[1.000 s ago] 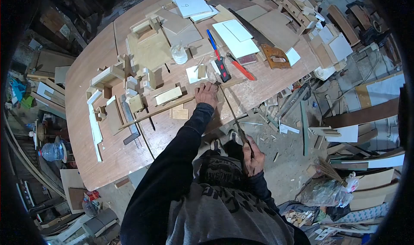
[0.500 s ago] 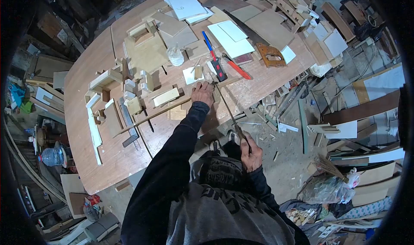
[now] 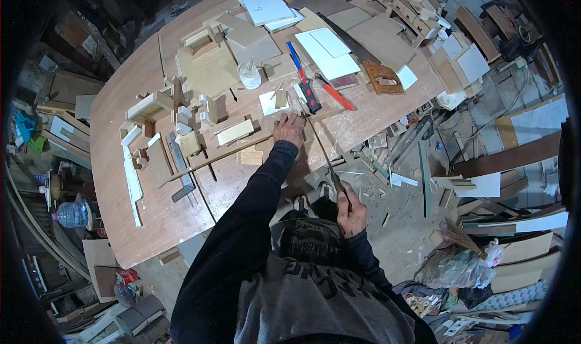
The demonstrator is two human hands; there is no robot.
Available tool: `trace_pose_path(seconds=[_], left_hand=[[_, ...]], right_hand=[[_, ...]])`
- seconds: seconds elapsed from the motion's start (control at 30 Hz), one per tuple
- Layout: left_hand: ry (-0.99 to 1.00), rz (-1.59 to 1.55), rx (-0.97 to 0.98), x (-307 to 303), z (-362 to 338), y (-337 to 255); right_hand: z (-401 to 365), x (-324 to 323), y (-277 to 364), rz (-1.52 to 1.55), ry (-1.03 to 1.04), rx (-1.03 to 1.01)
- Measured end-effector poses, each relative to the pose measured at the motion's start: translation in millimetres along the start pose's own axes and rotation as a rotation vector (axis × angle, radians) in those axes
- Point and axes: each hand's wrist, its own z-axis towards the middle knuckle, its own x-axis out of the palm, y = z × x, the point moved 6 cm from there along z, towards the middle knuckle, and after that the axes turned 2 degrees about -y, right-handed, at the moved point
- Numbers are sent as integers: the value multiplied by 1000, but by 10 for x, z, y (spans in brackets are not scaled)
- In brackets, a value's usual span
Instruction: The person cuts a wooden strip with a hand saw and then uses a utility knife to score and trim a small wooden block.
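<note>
On the table near its front edge, my left hand [image 3: 289,129] is closed over a long thin wooden strip [image 3: 224,155], pressing it against the tabletop. The strip runs off to the lower left and shows again to the right of the fingers. My right hand [image 3: 352,212] grips the handle of a handsaw [image 3: 322,150], whose narrow blade is seen nearly edge-on. That blade points up and away from me and crosses the strip just right of my left hand. Its teeth are too small to make out.
Just beyond lie a red-and-black tool with a blue end [image 3: 307,89], a red-handled tool [image 3: 334,94] and a clear plastic cup [image 3: 249,76]. A wooden-handled saw [image 3: 382,77] rests farther right. Wooden blocks [image 3: 235,133] sit left; offcuts litter the floor [image 3: 387,223].
The view has shifted slightly, moving the table items a little to the right. Both hands keep their holds on the strip and the handsaw, in nearly the same places.
</note>
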Motion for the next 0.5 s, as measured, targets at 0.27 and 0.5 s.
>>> trace_pose_path(seconds=[0.27, 0.5], left_hand=[[-70, 5, 20, -59, 12, -9], [14, 16, 31, -7, 37, 22]], right_hand=[[-64, 9, -62, -32, 82, 71], [350, 259, -177, -148, 72, 68]])
